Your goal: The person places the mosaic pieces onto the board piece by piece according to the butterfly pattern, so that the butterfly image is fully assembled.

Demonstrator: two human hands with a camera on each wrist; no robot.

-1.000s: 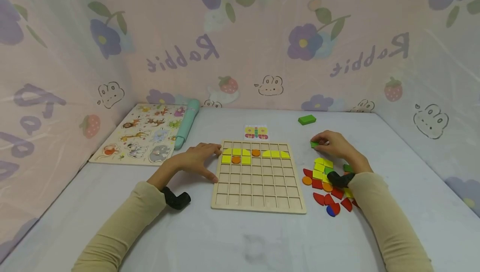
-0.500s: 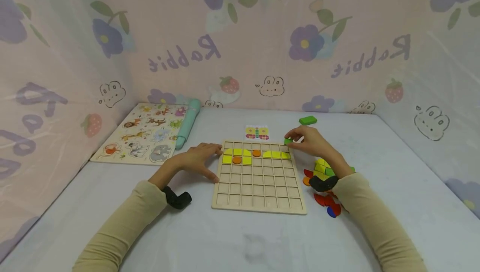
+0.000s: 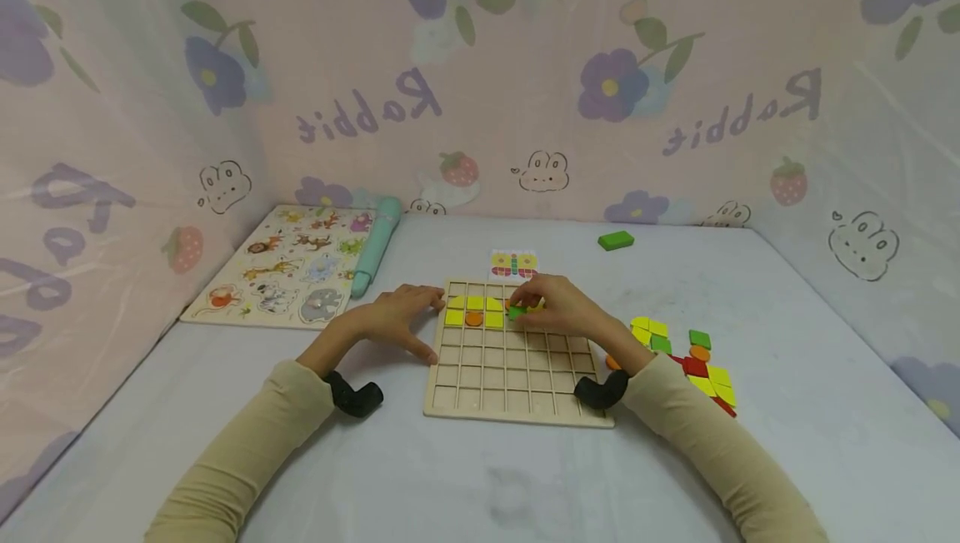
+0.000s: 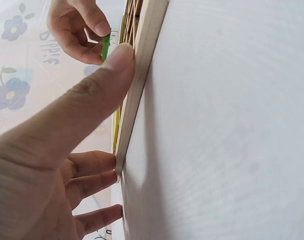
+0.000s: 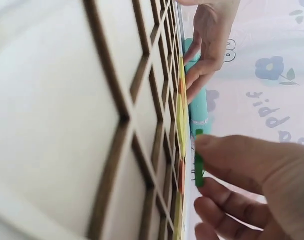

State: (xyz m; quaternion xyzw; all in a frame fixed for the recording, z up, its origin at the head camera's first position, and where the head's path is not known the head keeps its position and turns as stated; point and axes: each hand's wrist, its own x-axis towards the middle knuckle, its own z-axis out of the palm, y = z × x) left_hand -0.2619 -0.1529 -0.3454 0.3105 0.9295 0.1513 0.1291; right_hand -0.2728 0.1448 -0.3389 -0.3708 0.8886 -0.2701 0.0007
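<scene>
My right hand (image 3: pixel 558 306) pinches a small green square tile (image 5: pixel 199 159) between thumb and fingertips, held just above the wooden grid board (image 3: pixel 483 378). In the head view the tile is over the upper middle of the board. My left hand (image 3: pixel 396 320) rests at the board's left edge; its thumb (image 4: pixel 91 95) lies on the rim and the fingers are spread along the side. Yellow tiles (image 3: pixel 474 303) and an orange disc (image 3: pixel 474 320) lie in the upper left cells. The right hand covers the upper right cells.
A small butterfly pattern card (image 3: pixel 513 263) lies behind the board. Loose coloured tiles (image 3: pixel 699 368) are scattered at the right, partly behind the right arm. A green block (image 3: pixel 616 241) lies farther back. An animal puzzle board (image 3: pixel 281 272) and a teal stick-shaped object (image 3: pixel 375 247) are at left.
My right hand has carried the green tile leftward from beside the loose tiles to over the board. The left hand has stayed at the board's edge.
</scene>
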